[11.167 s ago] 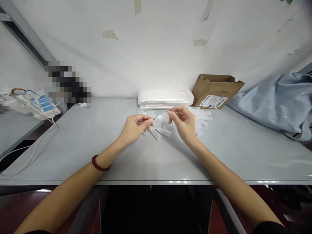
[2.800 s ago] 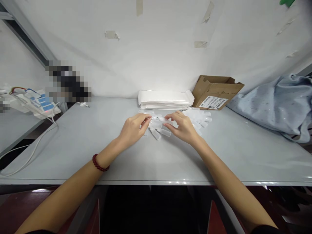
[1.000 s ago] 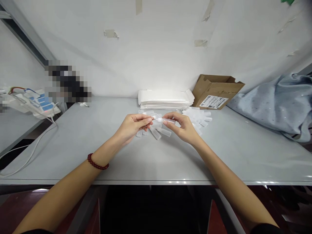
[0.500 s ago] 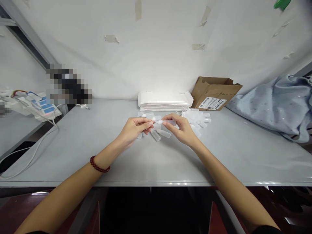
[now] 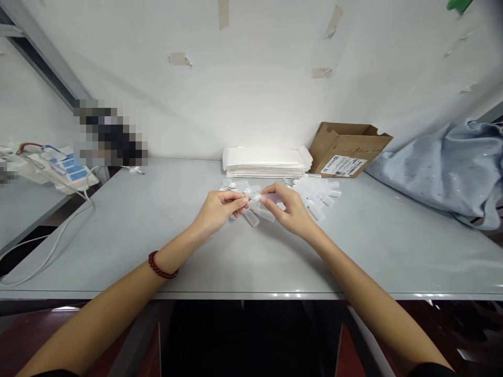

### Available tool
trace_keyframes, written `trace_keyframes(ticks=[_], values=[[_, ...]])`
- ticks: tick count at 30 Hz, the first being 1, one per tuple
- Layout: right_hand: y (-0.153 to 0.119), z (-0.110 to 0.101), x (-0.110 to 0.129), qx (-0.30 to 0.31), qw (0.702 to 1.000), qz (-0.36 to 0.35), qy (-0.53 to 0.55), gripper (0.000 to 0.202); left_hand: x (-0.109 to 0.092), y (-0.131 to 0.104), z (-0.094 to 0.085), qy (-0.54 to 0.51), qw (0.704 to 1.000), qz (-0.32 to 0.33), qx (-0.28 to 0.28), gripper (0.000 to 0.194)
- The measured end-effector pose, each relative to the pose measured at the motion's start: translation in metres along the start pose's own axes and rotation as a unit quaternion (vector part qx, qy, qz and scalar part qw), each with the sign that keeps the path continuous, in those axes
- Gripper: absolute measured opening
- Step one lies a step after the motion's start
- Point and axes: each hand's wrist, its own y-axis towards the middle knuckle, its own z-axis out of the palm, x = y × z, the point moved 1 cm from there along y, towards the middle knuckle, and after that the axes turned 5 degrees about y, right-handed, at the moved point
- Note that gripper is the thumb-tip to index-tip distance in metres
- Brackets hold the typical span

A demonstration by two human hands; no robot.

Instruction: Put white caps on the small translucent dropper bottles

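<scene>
My right hand grips a small translucent plastic tube with a white cap, its capped end pointing left. My left hand is pinched just left of that cap, on something thin and pale, perhaps a loop, too small to make out. Several similar tubes lie loosely on the grey table under and between my hands. More of them form a pile behind my right hand.
A stack of flat white packets stands against the wall. Right of it is an open cardboard box, then a light blue cloth bag. A power strip with cables is at the left.
My left fingertips and the tube's cap have parted slightly, with a thin pale strand now showing between them. The view has shifted a little.
</scene>
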Motion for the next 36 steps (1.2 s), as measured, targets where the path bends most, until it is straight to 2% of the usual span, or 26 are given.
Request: trace_keyframes(ticks=[27, 36], values=[[-0.004, 0.012, -0.006, -0.007, 0.999, 0.025, 0.028, 0.018, 0.003, -0.001, 0.003, -0.031, 0.999, 0.0, -0.014, 0.014], [-0.001, 0.003, 0.0, -0.003, 1.0, 0.014, 0.028, 0.017, 0.005, 0.003, -0.006, -0.007, 1.0, 0.017, 0.003, 0.017]])
